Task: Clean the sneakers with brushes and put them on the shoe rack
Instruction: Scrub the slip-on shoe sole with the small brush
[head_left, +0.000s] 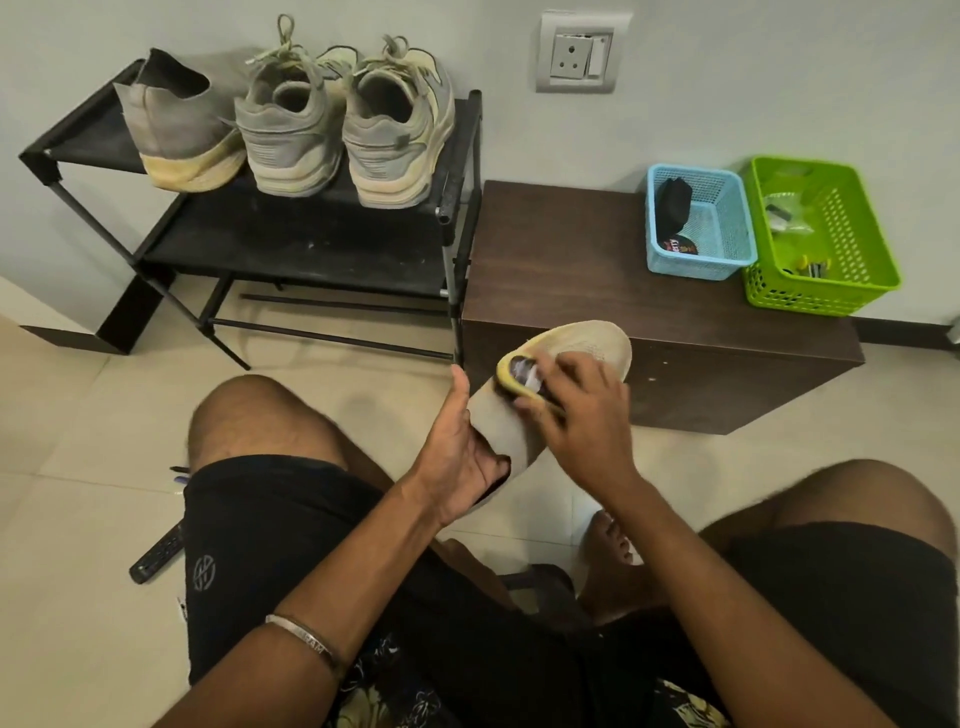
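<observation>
Knit-mesh cream sneaker (597, 345) held sole-side toward him, mid-frame just near the dark wood-grain cabinet (571, 260). Left hand (462, 457) grasps the heel end, fingers curled under the shoe, thumb up along the sole edge. Right hand (582, 410) is clenched round a yellow-rimmed brush (514, 382), pressed on the grey flat sole; brush detail blurred. Black metal-tube shoe rack (457, 156) far left, fabric shelves; top shelf carries three shoes heels toward us: a grey suede-looking high-top (176, 124) with yellowed foam sole on the left, then a pair of grey lace-up sneakers (343, 124) with chunky layered soles. On the cabinet, far right: blue perforated plastic basket (727, 218) with a black item and a round tin, its label unreadable; touching its right side a green perforated basket (841, 228) with small bits. White wall socket (579, 52) above. Steel bangle (306, 639) on the left wrist, engraving not legible. Black shorts with a round logo (203, 571). Dark remote (156, 556) on beige tile, near left.
</observation>
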